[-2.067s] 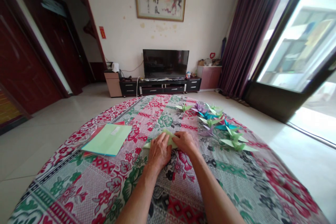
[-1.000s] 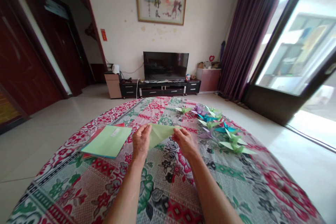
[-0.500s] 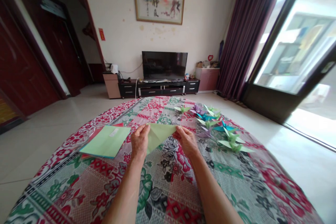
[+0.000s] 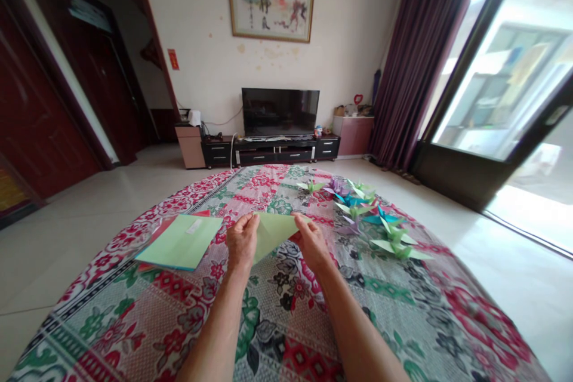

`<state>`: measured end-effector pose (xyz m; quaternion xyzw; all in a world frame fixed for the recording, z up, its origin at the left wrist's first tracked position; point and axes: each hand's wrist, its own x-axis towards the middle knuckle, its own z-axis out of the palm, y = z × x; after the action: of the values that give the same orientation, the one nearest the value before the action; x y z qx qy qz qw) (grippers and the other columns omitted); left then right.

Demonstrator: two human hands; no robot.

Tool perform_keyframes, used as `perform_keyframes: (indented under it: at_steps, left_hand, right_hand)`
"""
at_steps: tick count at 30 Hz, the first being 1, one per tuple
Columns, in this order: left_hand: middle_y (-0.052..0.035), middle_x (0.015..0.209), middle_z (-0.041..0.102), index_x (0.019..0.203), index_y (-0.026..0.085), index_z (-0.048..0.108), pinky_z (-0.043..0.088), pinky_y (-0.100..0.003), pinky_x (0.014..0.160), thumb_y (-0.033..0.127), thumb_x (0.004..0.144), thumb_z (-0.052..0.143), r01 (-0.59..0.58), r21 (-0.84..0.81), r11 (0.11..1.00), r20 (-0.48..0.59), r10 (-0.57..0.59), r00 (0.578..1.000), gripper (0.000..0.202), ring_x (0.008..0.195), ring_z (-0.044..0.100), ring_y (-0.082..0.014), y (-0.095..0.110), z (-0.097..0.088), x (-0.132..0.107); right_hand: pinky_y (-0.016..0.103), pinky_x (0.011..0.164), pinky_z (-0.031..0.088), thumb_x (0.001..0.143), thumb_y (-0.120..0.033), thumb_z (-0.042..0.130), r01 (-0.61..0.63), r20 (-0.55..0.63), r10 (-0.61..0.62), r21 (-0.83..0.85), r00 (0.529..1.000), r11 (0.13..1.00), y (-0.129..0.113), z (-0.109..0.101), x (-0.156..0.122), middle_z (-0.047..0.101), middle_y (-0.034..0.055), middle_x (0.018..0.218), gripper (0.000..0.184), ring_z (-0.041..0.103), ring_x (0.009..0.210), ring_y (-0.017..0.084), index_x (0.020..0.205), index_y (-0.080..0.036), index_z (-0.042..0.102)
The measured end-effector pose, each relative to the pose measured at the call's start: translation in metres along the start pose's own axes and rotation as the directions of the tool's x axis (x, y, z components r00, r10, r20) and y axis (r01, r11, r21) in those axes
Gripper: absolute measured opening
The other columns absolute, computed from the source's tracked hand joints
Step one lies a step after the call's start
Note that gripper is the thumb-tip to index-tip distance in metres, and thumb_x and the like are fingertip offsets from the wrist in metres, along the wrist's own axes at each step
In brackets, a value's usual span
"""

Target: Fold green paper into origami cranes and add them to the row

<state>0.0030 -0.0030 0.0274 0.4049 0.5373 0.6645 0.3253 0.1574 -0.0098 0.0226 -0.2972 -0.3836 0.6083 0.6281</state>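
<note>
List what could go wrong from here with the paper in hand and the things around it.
1. The left hand and right hand pinch the green paper near opposite ends of its top edge, so pulling apart might tear or misshape it.
2. The purple paper crane sits just beyond the right hand; a wide sweep could knock it.
3. The paper stack lies unevenly, so a bump might slide sheets.

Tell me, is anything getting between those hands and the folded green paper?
Nothing visible: the left hand and right hand pinch the folded green paper directly, at opposite ends. The paper stack lies off to the left, the paper cranes to the right.
</note>
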Motion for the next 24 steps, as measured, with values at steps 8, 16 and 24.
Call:
perform_keyframes:
  at_steps: [8, 16, 24]
  left_hand:
    - [-0.0041, 0.075, 0.068, 0.084, 0.013, 0.07, 0.044, -0.024, 0.065, 0.044, 0.063, 0.068, 0.042, -0.07, 0.997, 0.035, -0.04, 0.999, 0.038, 0.069, 0.057, -0.0148, 0.003, 0.0, -0.001]
    - [0.002, 0.055, 0.058, 0.069, 0.015, 0.068, 0.036, -0.02, 0.052, 0.04, 0.072, 0.059, -0.173, 0.125, 0.977, 0.151, 0.154, 0.976, 0.027, 0.054, 0.048, -0.0105, 0.02, -0.004, -0.006]
    - [-0.0011, 0.073, 0.07, 0.086, 0.02, 0.071, 0.043, -0.021, 0.062, 0.033, 0.08, 0.052, -0.356, 0.286, 0.89, 0.38, 0.236, 0.894, 0.024, 0.066, 0.06, -0.0138, 0.033, 0.0, -0.021]
  right_hand:
    - [0.031, 0.07, 0.051, 0.062, -0.044, 0.073, -0.077, 0.069, 0.083, -0.087, 0.994, 0.993, 0.003, 0.002, -0.003, 0.069, 0.0045, 0.074, 0.033, 0.064, 0.072, 0.019, 0.076, -0.015, 0.067]
    - [0.035, 0.081, 0.047, 0.069, -0.034, 0.062, 0.208, -0.045, -0.293, -0.6, 0.955, 0.772, -0.029, -0.01, 0.002, 0.068, 0.007, 0.097, 0.034, 0.062, 0.09, 0.021, 0.1, -0.017, 0.064]
    - [0.032, 0.086, 0.041, 0.077, -0.021, 0.053, 0.5, 0.451, -0.266, -0.852, 0.852, 0.157, -0.051, 0.029, -0.016, 0.068, 0.0055, 0.1, 0.028, 0.061, 0.093, 0.019, 0.104, -0.02, 0.063]
